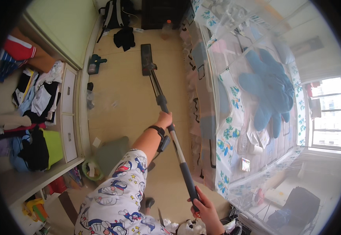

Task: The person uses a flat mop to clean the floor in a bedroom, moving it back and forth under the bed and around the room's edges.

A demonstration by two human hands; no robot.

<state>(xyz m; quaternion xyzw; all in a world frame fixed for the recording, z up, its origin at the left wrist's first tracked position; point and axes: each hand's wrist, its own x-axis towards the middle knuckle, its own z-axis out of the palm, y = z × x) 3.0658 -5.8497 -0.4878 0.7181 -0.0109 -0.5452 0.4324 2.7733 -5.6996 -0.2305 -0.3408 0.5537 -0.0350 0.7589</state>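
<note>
A flat mop slants across the middle of the view, its dark rectangular mop head lying on the floor at the far side. My left hand is closed round the grey-and-black upper joint section of the mop pole. There is a black band with a small device on that wrist. Lower down and to the right, my right hand grips the black end of the same pole. A patterned white sleeve covers my left upper arm.
Right of the floor stands a bed with a netted canopy and a blue plush cushion. An open wardrobe of clothes lines the left. Near the far wall lie a backpack, black cloth and a bottle.
</note>
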